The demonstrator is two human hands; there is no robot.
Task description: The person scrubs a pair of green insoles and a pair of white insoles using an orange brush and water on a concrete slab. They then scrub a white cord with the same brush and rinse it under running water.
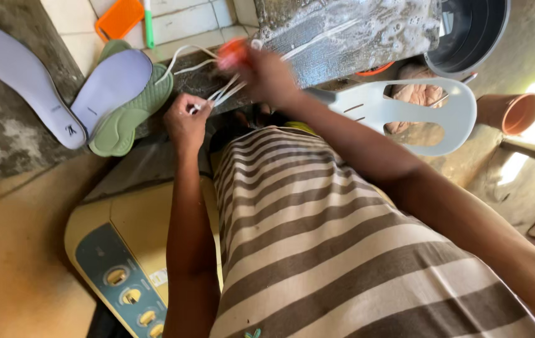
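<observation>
The left hand (186, 119) pinches a bunch of white laces (220, 94), its fingers (193, 107) clenched on them near their lower end. The laces run taut from that grip up to the right hand (266, 75), which is blurred with motion. The right hand grips something small and orange-red (235, 51), pressed against the laces; its fingers are closed around it, though the blur hides what the thing is. More loops of lace trail off to the left, over the dark wet slab (342, 31) that both hands work above. The slab's surface is foamy with suds.

Left of the hands, three insoles lie against a rough grey wall: a long pale lilac one (23, 75), a second lilac one (114, 84), and a green one (133, 116) under the second. Above them, on white tiles, stand an orange brush (120, 17) and a green handle (148, 25).

Right of the slab sits a dark bucket (474, 31), and below it the back of a pale plastic chair (417, 109). A terracotta pot (511, 112) lies on its side further right. Under the left forearm is a yellowish washing machine (129, 231) with a blue-grey dial panel. The person wears a brown-and-cream striped shirt (330, 250).
</observation>
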